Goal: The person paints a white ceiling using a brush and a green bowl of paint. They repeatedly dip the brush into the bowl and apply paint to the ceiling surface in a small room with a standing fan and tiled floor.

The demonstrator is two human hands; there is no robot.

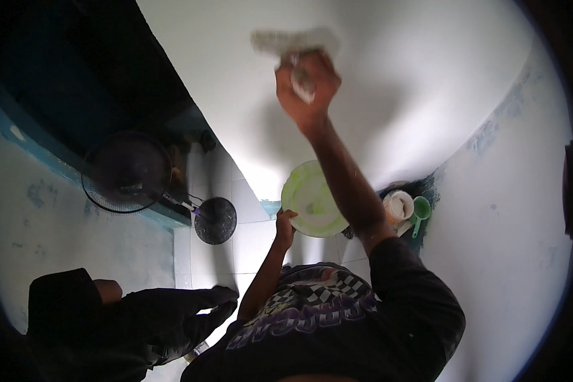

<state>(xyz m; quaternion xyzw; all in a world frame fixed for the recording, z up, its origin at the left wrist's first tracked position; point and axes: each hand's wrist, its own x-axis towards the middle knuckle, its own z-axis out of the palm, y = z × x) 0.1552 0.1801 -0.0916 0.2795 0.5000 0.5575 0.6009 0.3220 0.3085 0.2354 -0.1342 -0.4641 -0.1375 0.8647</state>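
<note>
The left hand [286, 229] grips the green plate [290, 191], the right hand [311, 89] closes round a blurred brush [277, 42] beyond it, and I'd judge the wall [388, 76] there covered, blue patches [484, 135] right of the plate remaining.

Plate [312, 200] being held between fan [127, 172] and tub [398, 207]
Fan is standing toward the floor's [251, 242] left edge, tub standing toward its right.

Standing fan [127, 170] rests on pale tiled floor [251, 239]; patchy whitish wall [51, 248] with blue band [38, 149] runs beside fan; deep shadow beyond it; broad white wall [414, 70] right of fan, brightest low down; scuffed pale wall [509, 229] farther right.
</note>
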